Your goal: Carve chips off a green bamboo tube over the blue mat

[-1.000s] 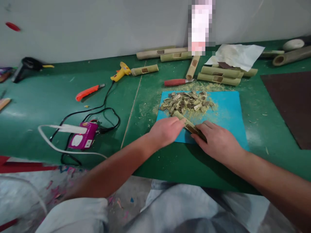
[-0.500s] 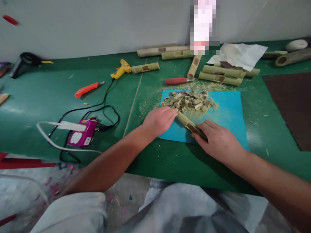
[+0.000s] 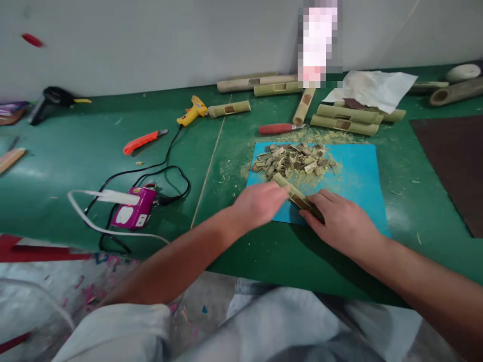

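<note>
Two bare hands are busy at the near edge of a blue sheet [image 3: 358, 181] spread on the green table [image 3: 279, 256], with one bamboo tube [image 3: 295, 193] between them. The tube slants across the sheet's near part, its far end close to the chips and its near end tucked into the right hand [image 3: 341, 218], which is wrapped firmly around it. A cut-out slot in its upper side lies just ahead of those fingers. The left hand [image 3: 261, 203] comes in from the sheet's left side, fingers bunched narrow at the tube by the slot; it's blurred, and from here I can't tell whether they pinch anything.

A heap of bamboo chips [image 3: 292, 161] covers the far left part of the sheet, with fine shavings scattered past its far edge. Just beyond the sheet lies a red-handled knife [image 3: 277, 128], and behind it to the right, a stack of slotted bamboo pieces [image 3: 343, 123] partly under crumpled white paper [image 3: 372, 88]. Well left of the sheet I see a yellow glue gun [image 3: 191, 111], an orange cutter [image 3: 141, 143] and a purple power adapter [image 3: 138, 206]. To the sheet's right sits a dark brown board [image 3: 449, 166].
</note>
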Demonstrator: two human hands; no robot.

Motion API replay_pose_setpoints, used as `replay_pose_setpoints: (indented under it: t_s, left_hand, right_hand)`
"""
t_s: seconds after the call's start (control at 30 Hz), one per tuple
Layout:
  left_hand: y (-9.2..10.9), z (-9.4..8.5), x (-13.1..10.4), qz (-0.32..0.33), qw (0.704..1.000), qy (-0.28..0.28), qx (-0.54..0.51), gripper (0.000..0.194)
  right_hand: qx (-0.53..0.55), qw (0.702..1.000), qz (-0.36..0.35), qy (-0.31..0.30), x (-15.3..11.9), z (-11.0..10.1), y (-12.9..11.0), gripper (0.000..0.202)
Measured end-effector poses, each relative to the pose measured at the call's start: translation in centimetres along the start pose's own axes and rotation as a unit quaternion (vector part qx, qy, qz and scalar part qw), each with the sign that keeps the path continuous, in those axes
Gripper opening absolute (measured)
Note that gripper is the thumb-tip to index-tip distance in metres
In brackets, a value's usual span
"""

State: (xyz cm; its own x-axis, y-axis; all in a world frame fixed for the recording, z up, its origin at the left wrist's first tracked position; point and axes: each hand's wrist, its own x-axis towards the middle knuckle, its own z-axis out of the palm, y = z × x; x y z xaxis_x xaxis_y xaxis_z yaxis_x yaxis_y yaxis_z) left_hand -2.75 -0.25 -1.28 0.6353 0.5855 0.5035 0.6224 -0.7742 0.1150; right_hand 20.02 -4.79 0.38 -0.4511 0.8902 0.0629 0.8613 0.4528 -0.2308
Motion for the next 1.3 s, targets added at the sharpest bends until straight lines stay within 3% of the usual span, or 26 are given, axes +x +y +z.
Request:
replay_pose_setpoints:
  t_s: [0.07, 0.17, 0.27, 0.37, 0.5, 0.6, 0.7, 0.8, 0.93, 1.03, 1.3]
  left_hand:
    - [0.01, 0.13, -0.03, 0.012, 1.0, -0.017, -0.005, 0.032]
    - [-0.07, 0.29, -0.09, -0.029, 0.999, 0.014, 0.028, 0.034]
    - [0.02, 0.47, -0.18, 0.012, 1.0, -0.026, 0.002, 0.034]
    - [0.17, 0.63, -0.17, -0.022, 1.0, -0.003, 0.016, 0.034]
    - [0.12, 0.63, -0.06, 0.026, 0.999, -0.02, 0.001, 0.033]
    - [-0.11, 0.56, -0.04, -0.008, 1.0, 0.012, 0.026, 0.034]
    - [-0.29, 0.54, -0.1, 0.008, 0.999, -0.027, 0.019, 0.033]
    - [-0.46, 0.44, -0.15, -0.023, 0.999, -0.001, 0.027, 0.033]
    - [-0.42, 0.21, -0.15, 0.004, 1.0, -0.022, 0.009, 0.033]
    - [-0.3, 0.24, -0.14, -0.016, 1.0, -0.001, 0.024, 0.033]
    - [-0.1, 0.57, -0.27, -0.016, 0.998, -0.022, 0.054, 0.034]
  right_hand:
    - [-0.001, 1.0, -0.002, 0.004, 0.02, 0.02, -0.01, 0.022]
    - [-0.001, 1.0, 0.002, 0.007, 0.03, 0.04, -0.02, 0.022]
    - [0.005, 1.0, 0.004, -0.001, 0.03, 0.03, -0.02, 0.022]
    - [0.013, 1.0, 0.013, -0.008, 0.05, -0.05, -0.03, 0.022]
    - [0.02, 1.0, 0.013, -0.012, 0.05, -0.21, -0.13, 0.02]
    - [0.019, 1.0, 0.014, -0.005, 0.01, -0.29, -0.19, 0.021]
    - [0.012, 1.0, 0.005, -0.014, 0.0, -0.27, -0.22, 0.019]
    - [0.009, 1.0, 0.007, -0.015, -0.01, -0.21, -0.26, 0.02]
    - [0.008, 1.0, 0.001, -0.019, -0.03, -0.22, -0.35, 0.02]
    - [0.012, 1.0, 0.007, -0.018, -0.03, -0.26, -0.37, 0.02]
    - [0.009, 1.0, 0.011, -0.012, 0.06, -0.33, -0.35, 0.02]
